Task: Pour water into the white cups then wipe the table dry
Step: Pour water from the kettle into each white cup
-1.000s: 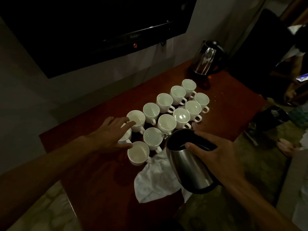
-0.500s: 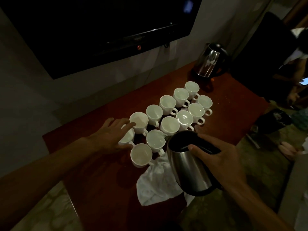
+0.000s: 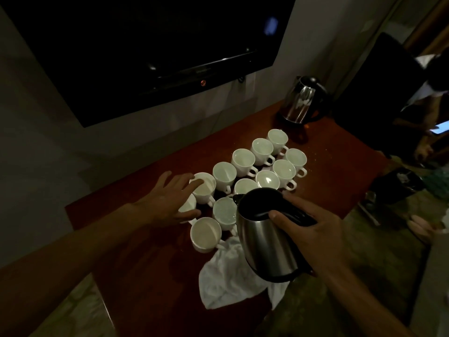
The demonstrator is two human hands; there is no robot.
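While my right grip (image 3: 313, 229) is curled round the handle of the steel kettle (image 3: 264, 242), spout tipped toward 10 o'clock, the white cup (image 3: 224, 210) I judge next sits on the bench (image 3: 136, 239) just under that spout, at the grip's 9 o'clock, with my left grip (image 3: 167, 198) flat-fingered on a farther cup (image 3: 205, 188).

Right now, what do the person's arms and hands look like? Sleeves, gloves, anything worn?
Left hand and right hand: no gloves, no rings, watch or bands visible. Left forearm and right forearm are uncovered to the frame edge, no sleeve in view. Light is dim, so small markings could be missed.
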